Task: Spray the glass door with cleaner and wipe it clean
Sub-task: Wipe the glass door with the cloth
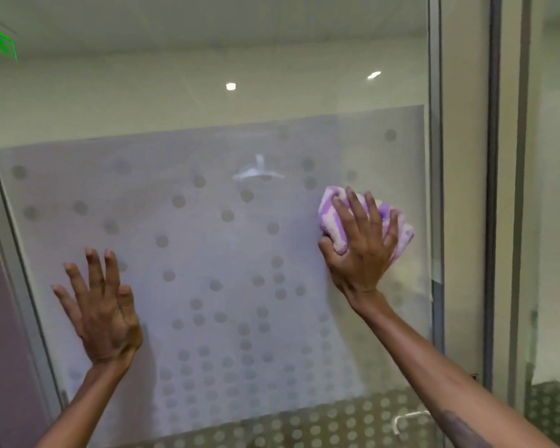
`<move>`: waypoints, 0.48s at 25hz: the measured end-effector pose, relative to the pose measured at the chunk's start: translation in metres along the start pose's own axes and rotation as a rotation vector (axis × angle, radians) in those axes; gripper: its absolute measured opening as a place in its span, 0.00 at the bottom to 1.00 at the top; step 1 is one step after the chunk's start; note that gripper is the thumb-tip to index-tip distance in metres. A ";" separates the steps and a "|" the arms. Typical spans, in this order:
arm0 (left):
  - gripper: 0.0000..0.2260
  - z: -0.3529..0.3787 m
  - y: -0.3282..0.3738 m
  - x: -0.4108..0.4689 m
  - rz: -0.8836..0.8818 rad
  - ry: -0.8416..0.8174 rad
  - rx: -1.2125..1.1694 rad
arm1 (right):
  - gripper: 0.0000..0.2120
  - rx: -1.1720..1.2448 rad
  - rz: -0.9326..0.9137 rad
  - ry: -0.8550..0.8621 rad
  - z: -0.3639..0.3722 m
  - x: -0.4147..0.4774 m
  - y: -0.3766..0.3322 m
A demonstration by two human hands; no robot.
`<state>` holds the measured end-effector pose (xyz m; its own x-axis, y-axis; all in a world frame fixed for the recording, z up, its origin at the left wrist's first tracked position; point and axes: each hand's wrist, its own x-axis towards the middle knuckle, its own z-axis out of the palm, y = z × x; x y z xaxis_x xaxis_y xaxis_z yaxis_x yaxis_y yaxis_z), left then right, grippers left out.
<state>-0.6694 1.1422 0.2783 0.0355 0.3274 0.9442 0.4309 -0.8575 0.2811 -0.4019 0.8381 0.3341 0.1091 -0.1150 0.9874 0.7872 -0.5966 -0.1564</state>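
Observation:
The glass door (227,240) fills the view, with a frosted band dotted with clear circles across its middle. My right hand (361,244) presses a bunched purple-and-white cloth (332,202) flat against the glass near the door's right edge. My left hand (102,305) rests on the lower left of the pane, palm on the glass, fingers spread, holding nothing. A white smear of cleaner (257,171) sits on the glass above and left of the cloth. No spray bottle is in view.
A metal frame (435,189) runs down the door's right edge, with a dark post (493,189) and another glass panel (556,221) beyond. A slanted frame (10,221) bounds the left side. A door handle (408,420) shows at the lower right.

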 end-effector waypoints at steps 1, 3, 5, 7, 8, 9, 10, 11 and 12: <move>0.28 0.000 0.000 0.000 0.006 0.002 0.000 | 0.32 0.022 -0.057 -0.005 0.005 -0.001 -0.027; 0.28 -0.001 0.001 0.000 0.015 0.011 -0.003 | 0.34 0.087 -0.243 -0.047 0.014 -0.026 -0.071; 0.28 -0.003 0.001 0.002 0.018 0.008 -0.005 | 0.33 0.129 -0.454 -0.130 0.015 -0.073 -0.091; 0.29 -0.003 0.000 0.000 0.010 -0.002 -0.001 | 0.32 0.111 -0.669 -0.222 0.007 -0.123 -0.077; 0.29 -0.004 0.000 0.000 0.003 -0.007 -0.004 | 0.32 0.086 -0.755 -0.254 0.003 -0.144 -0.060; 0.29 -0.004 0.000 0.000 -0.006 -0.011 -0.007 | 0.32 0.061 -0.811 -0.270 -0.001 -0.160 -0.039; 0.30 -0.004 0.000 0.000 -0.012 -0.015 -0.011 | 0.32 0.038 -0.823 -0.270 -0.006 -0.169 -0.016; 0.30 -0.004 0.000 0.001 -0.014 -0.017 -0.014 | 0.31 0.018 -0.790 -0.259 -0.010 -0.170 0.007; 0.30 -0.005 0.001 0.001 -0.017 -0.016 -0.011 | 0.30 0.001 -0.721 -0.243 -0.014 -0.166 0.028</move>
<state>-0.6730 1.1398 0.2803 0.0429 0.3480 0.9365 0.4215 -0.8562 0.2989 -0.4059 0.8295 0.1651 -0.3019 0.4813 0.8230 0.7148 -0.4570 0.5294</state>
